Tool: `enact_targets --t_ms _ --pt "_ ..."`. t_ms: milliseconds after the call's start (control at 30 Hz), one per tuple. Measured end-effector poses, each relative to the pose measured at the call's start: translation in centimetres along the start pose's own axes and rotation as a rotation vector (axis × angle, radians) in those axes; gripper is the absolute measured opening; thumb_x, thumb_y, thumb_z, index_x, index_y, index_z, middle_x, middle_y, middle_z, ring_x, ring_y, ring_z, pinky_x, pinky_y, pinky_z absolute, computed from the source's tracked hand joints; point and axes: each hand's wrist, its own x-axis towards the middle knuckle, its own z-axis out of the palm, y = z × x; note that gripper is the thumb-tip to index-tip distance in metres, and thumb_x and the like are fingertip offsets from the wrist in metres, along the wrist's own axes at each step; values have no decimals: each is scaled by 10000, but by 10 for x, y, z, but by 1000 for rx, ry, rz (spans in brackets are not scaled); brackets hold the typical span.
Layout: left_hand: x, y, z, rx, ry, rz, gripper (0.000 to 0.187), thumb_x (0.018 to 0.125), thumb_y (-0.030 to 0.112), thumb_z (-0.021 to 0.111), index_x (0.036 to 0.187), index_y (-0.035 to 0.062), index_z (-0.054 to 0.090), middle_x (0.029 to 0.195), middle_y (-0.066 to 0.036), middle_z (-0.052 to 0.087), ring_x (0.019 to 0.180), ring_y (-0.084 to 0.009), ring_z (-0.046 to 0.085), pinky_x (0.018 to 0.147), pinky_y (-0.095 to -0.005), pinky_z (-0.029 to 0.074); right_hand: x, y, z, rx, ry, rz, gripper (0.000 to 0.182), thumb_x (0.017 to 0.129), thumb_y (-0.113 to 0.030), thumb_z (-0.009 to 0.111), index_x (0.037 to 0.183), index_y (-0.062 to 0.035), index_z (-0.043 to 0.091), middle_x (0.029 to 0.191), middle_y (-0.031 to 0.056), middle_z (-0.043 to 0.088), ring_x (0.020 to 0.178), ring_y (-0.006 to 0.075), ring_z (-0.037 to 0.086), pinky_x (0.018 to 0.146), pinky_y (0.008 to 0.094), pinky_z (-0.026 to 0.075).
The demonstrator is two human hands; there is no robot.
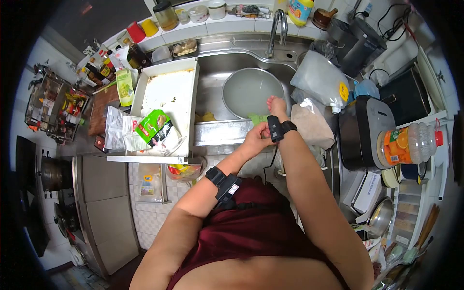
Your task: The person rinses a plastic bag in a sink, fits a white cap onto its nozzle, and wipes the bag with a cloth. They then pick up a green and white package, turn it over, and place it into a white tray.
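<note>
Wristband (275, 129) with a black casing is sitting on your right wrist, above the sink's (217, 133) front edge, toward its right corner. Your left hand (256, 140) is pinching at the wristband's left edge, thumb and fingertips drawing close together. Your right hand (277, 106) is curling into a loose fist over the near right rim of the basin (225, 93); nothing is showing in it. Handling the band well is probably calling for a steady right forearm, with only the left fingertips doing the small movements. Bracing the casing with your thumb while the fingers are working should be giving better control. Seemingly, the basin is holding cloudy liquid, so dipping the wrist would be risking a wet casing. Some green material (258, 117) is lying at the basin's front rim, just left of your right wrist.
</note>
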Motion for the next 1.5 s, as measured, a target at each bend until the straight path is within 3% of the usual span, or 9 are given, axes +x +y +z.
enact_targets --t_ms 133,333,633,733,1033,1133,1233,1333,1500 --pt "0 8 5 -65 60 40 355 739 -75 640 1054 42 523 875 20 577 750 -50 535 747 -204 458 14 15 8 -417 15 -322 217 820 -179 477 894 -49 633 685 76 638 613 158 601 498 282 450" --pt "-1 24 8 -198 9 -89 276 753 -41 641 1002 46 562 839 30 587 735 -41 530 726 -188 450 -18 -10 16 -879 149 -550 245 805 -240 493 882 -66 648 702 85 655 682 226 638 653 333 474" --pt "-3 28 -12 -105 -105 -246 182 752 -28 638 907 63 614 811 42 597 731 -32 527 706 -179 437 -34 -18 25 -943 68 -466 258 811 -278 486 898 -86 636 812 131 652 802 298 625 717 382 474" --pt "2 27 -15 -154 -67 -209 159 743 -2 658 878 73 622 796 49 591 718 -30 515 688 -175 419 -51 -24 28 -1065 -31 -521 236 808 -229 503 917 -57 624 874 178 637 832 357 609 734 420 480" --pt "3 38 -3 11 -19 -177 117 735 36 682 820 94 627 696 96 487 636 -15 406 605 -172 348 -64 -13 28 -1977 -747 -1106 147 723 -129 552 802 -67 660 825 111 643 812 261 619 658 380 513" --pt "6 37 -4 -1 -44 -150 130 726 24 683 815 100 625 685 99 461 624 -15 385 595 -170 341 -70 -5 33 -2010 -974 -1372 139 732 -123 540 761 -73 666 830 93 647 816 243 621 653 380 513" --pt "6 43 -12 -2 -52 -160 138 716 9 684 792 98 610 677 98 440 625 -16 373 591 -171 340 -68 -24 37 -1750 -622 -1204 163 759 -142 518 783 -77 665 802 116 649 801 283 624 657 391 510" --pt "3 52 -20 56 -54 -125 160 688 2 704 771 82 593 696 81 450 640 -30 384 592 -181 352 -63 -34 52 -1248 -164 -792 196 783 -182 497 795 -81 664 795 148 644 789 330 620 676 419 500" --pt "11 38 -33 431 35 119 288 611 70 786 817 66 585 785 19 497 698 -79 428 634 -221 392 -54 -28 49 -1346 -291 -708 205 783 -216 501 862 -79 631 805 171 626 755 361 600 681 438 474"
